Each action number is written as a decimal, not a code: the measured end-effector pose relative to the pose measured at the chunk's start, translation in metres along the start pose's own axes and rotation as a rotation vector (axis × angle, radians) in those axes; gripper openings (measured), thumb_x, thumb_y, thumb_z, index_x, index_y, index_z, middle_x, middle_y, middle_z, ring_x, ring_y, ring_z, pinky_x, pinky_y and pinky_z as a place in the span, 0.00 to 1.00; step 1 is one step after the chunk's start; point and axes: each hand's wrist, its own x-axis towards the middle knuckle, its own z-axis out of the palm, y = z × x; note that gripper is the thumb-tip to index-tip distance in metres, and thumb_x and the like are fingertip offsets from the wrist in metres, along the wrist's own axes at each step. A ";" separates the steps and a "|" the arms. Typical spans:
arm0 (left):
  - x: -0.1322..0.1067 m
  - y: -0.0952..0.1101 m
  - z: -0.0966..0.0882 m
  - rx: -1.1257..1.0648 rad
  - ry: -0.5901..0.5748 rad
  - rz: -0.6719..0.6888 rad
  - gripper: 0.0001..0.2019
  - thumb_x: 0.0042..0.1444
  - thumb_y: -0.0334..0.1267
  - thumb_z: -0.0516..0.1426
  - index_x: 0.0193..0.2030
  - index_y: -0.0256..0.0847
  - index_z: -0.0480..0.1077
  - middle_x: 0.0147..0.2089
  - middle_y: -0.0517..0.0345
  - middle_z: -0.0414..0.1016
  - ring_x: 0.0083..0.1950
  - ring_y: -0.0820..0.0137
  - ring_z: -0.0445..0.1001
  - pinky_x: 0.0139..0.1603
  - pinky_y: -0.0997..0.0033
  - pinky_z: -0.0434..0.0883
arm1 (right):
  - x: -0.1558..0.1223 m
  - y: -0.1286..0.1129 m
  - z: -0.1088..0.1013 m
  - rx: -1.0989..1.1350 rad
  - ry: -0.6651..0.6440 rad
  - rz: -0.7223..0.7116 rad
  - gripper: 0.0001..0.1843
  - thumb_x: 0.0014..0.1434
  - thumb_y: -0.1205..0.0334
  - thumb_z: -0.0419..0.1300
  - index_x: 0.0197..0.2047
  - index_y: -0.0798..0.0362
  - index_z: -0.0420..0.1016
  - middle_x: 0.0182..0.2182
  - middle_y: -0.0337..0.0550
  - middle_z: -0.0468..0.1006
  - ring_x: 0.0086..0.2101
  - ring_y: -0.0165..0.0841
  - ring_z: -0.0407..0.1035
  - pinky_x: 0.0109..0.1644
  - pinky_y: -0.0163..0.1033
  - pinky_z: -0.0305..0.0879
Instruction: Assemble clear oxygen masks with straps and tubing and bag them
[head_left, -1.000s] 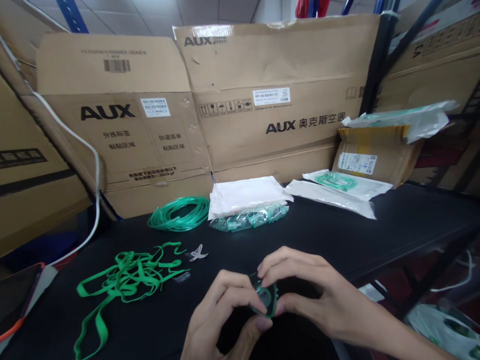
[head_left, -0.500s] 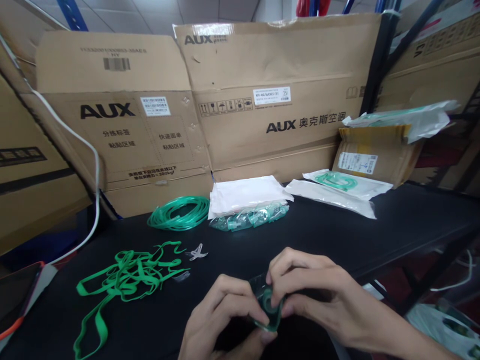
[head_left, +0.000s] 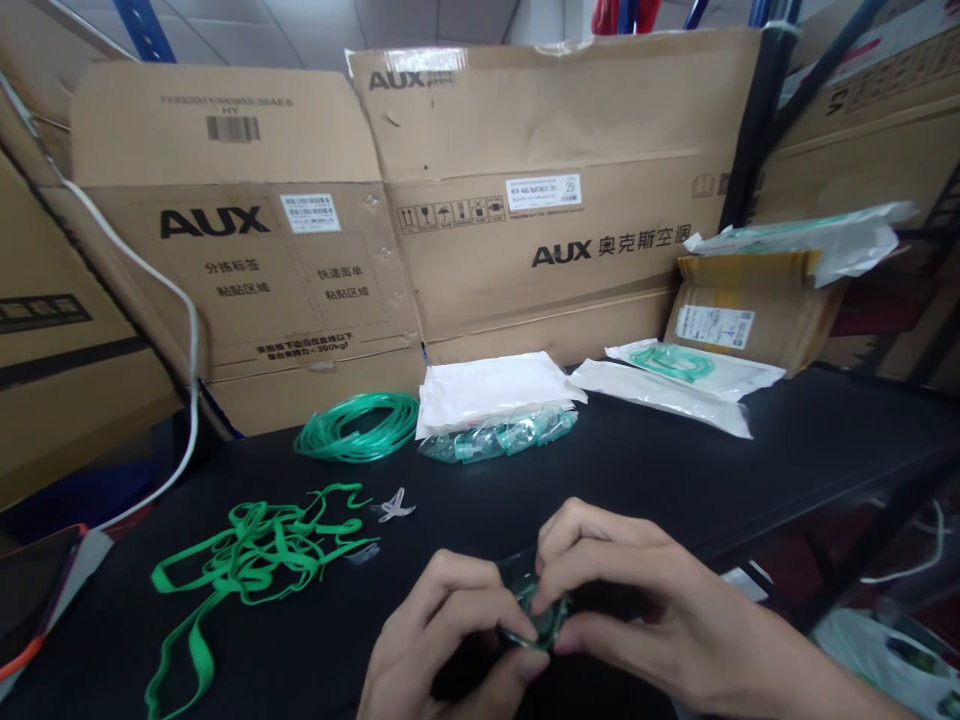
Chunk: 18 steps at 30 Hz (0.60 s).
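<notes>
Between both hands, low in the middle of the view, is a clear green oxygen mask (head_left: 519,572), largely hidden by fingers. My left hand (head_left: 450,630) pinches its near left edge between thumb and fingers. My right hand (head_left: 630,590) grips the right side, its fingers bent over the top and its thumb close to the near rim. To the left lie a tangle of green elastic straps (head_left: 262,550) and a small clear plastic piece (head_left: 394,505). Further back rests a coil of green tubing (head_left: 360,428).
Several clear green masks (head_left: 499,435) lie in front of white packets (head_left: 499,385). More packets (head_left: 660,395) and a small carton (head_left: 750,310) stand at the back right. Large cardboard sheets (head_left: 555,190) wall off the black table (head_left: 840,450). A phone (head_left: 37,590) is at left.
The mask has tilted, so its round port is more covered now. My right fingers have shifted slightly over it; the left hand barely moved.
</notes>
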 end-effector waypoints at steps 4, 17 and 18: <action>0.000 -0.001 0.002 -0.024 -0.001 -0.020 0.04 0.67 0.34 0.63 0.45 0.47 0.75 0.40 0.62 0.74 0.36 0.74 0.76 0.37 0.78 0.74 | 0.001 0.004 0.000 0.073 -0.013 0.004 0.09 0.66 0.72 0.67 0.47 0.52 0.82 0.39 0.41 0.78 0.42 0.31 0.72 0.49 0.35 0.68; -0.004 -0.006 0.002 0.065 -0.060 0.061 0.11 0.67 0.24 0.58 0.42 0.47 0.74 0.40 0.62 0.71 0.31 0.75 0.72 0.30 0.76 0.69 | 0.005 0.006 0.011 0.135 -0.025 0.135 0.14 0.70 0.73 0.59 0.31 0.52 0.73 0.34 0.37 0.75 0.39 0.31 0.67 0.50 0.38 0.61; -0.004 -0.006 0.002 0.068 -0.059 0.067 0.11 0.67 0.24 0.58 0.41 0.47 0.74 0.40 0.62 0.71 0.31 0.75 0.72 0.30 0.76 0.69 | 0.006 0.007 0.012 0.149 -0.020 0.150 0.14 0.70 0.73 0.59 0.31 0.52 0.73 0.34 0.37 0.74 0.39 0.31 0.67 0.49 0.38 0.61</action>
